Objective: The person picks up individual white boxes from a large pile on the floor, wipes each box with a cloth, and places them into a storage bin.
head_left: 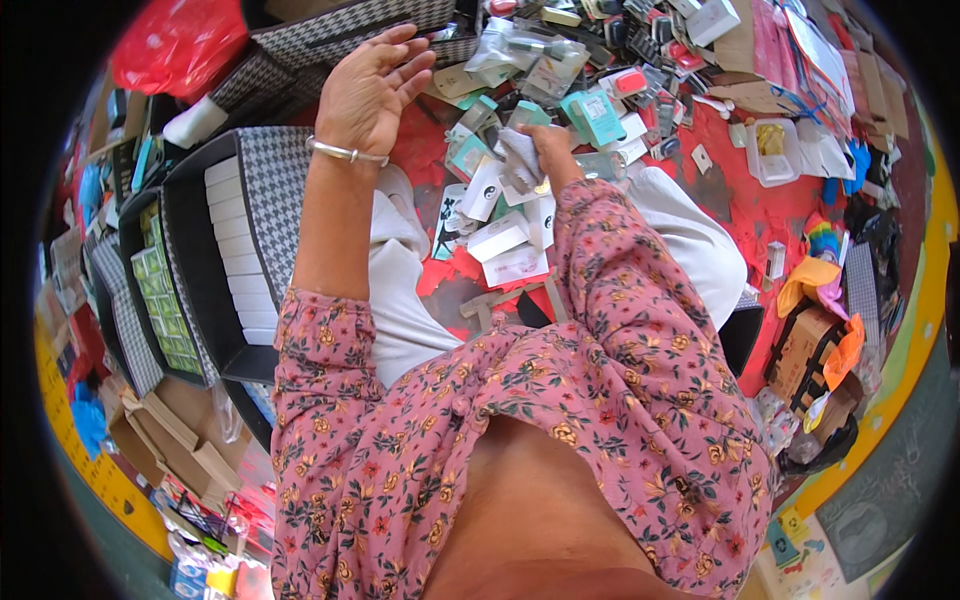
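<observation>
My left hand (368, 98) is raised with its fingers apart and nothing in it, in front of a houndstooth-patterned box (370, 28). A silver bangle circles that wrist. Lower and to the right, my right hand (550, 148) grips a crumpled grey cloth (519, 160); its fingertips are partly hidden. Small white boxes (498, 236) lie loosely heaped beneath the cloth, one with a round black-and-white mark. Beside this hand sit teal boxes (592, 118), and beyond it a clear plastic bag (525, 55) rests on the pile.
On my left stands a houndstooth box (278, 180) with a row of white cartons (238, 250), next to one of green packets (165, 290). A red sheet (710, 170) covers the floor. Small packages are heaped ahead; a white plastic tub (772, 152) sits to the right.
</observation>
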